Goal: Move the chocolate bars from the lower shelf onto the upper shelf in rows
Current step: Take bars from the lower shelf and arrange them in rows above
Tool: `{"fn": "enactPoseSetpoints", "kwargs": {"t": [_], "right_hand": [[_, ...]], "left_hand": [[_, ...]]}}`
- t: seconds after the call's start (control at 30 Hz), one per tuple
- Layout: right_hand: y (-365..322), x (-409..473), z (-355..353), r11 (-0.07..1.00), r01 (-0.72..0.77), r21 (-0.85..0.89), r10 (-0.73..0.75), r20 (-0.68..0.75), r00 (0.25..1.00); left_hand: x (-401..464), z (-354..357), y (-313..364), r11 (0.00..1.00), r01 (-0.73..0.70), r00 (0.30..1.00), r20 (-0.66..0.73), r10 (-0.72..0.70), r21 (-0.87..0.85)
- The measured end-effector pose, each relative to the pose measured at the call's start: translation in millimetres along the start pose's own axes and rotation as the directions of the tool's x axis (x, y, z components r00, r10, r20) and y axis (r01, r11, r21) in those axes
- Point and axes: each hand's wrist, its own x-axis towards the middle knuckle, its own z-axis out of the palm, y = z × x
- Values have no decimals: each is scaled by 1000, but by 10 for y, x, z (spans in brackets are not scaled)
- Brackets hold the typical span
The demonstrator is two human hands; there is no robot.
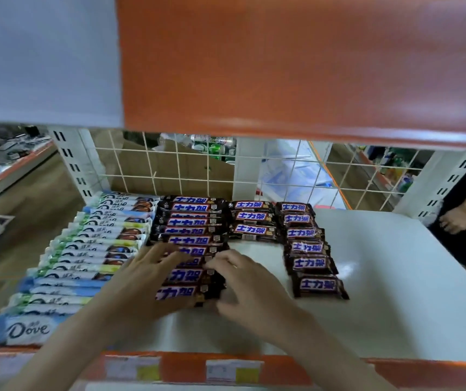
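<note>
Brown chocolate bars with blue-and-white lettering lie in rows on a white shelf (381, 277). The long left row (192, 221) runs toward me. A short middle row (251, 218) has three bars. A right row (308, 249) holds several bars. My left hand (147, 277) rests with spread fingers on the near bars of the long row. My right hand (243, 283) touches the right ends of those same bars, fingers loosely curled. The bars under my hands are partly hidden.
A row of white-and-blue Dove bars (85, 255) fills the shelf's left side. An orange shelf underside (296, 66) hangs overhead. A wire grid (183, 170) backs the shelf. Another person's hand (457, 218) hangs at the right. Price tags (234, 371) line the front edge.
</note>
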Motion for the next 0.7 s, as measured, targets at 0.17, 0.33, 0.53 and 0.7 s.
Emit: {"fn": "enactPoseSetpoints", "kwargs": {"t": [0.17, 0.33, 0.53, 0.7], "right_hand": [[-86, 24, 126, 995, -64, 77, 68, -45, 997], [-146, 17, 213, 982, -126, 137, 138, -79, 987], [-154, 10, 234, 979, -148, 139, 164, -111, 980], [-133, -5, 223, 978, -156, 141, 174, -126, 977]], "left_hand": [[-35, 101, -33, 993, -56, 996, -57, 62, 103], [-29, 156, -5, 993, -91, 985, -139, 101, 79], [-20, 148, 3, 980, -149, 969, -176, 171, 132], [-73, 36, -47, 966, -206, 949, -209, 236, 155]]}}
